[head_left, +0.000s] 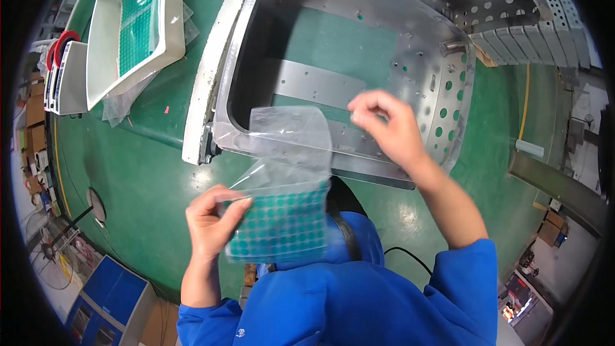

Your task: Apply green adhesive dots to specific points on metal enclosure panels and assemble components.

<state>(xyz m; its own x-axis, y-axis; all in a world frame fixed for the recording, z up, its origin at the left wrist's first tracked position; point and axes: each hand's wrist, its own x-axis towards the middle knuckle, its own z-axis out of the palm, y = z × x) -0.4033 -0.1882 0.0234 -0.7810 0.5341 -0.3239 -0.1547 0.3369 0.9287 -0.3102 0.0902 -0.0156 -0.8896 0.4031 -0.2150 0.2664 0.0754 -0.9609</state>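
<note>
My left hand (214, 218) pinches the left edge of a sheet of green round stickers (282, 221) between thumb and fingers. A clear plastic film (291, 131) rises from the sheet's top edge and overlaps the near rim of a large metal housing (307, 83). Over the housing's right part is my right hand (387, 122), thumb and forefinger brought together. Whatever sits between those fingertips, if anything, is too small to make out. Round and slotted holes pierce the housing's right wall.
A white tray (174, 38) at the upper left holds more green sticker sheets (138, 29). Beside it stand a grey box (68, 80) and red tape rolls (64, 45). Grey perforated metal parts (532, 45) line the upper right. A blue cabinet (115, 295) stands lower left.
</note>
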